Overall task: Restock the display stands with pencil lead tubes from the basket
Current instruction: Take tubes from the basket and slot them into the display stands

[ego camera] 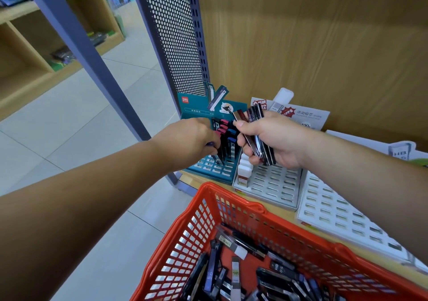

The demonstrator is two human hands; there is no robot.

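While your left hand [192, 138] pinches one dark pencil lead tube [216, 156] upright into the teal slotted display stand [209, 166] just below its fingers, your right hand [273, 138] beside it clutches a spare bundle [257, 129].

Two bare forearms fill the view, no sleeve showing on either up to the picture's edge. Wrists are clear too: no watch, no band, no bracelet. The bare left hand [193, 138] shows its smooth back, knuckles rounded, nothing on the skin. The bare right hand [274, 142] shows a broad thumb with a short, trimmed, unpainted nail. No gloves and no rings on the fingers in view; fine hair on the forearms is barely discernible.
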